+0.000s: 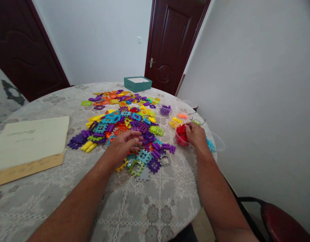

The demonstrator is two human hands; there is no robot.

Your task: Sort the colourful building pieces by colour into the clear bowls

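Note:
My left hand hovers over the near side of a heap of colourful plastic building pieces, its fingers loosely bent and apart, with nothing visible in them. At the right, my right hand is at the edge of a clear tub of red pieces. Its thumb and fingers are pressed together against the red pieces; what they hold, if anything, is hidden. Nearest the left hand lie a turquoise window piece, a purple window piece and a grey square piece.
Behind the red tub stand tubs of yellow pieces and purple pieces. Blue pieces lie beyond my right wrist. A green box is at the back, a cream folder at the left. A dark red chair stands at the lower right.

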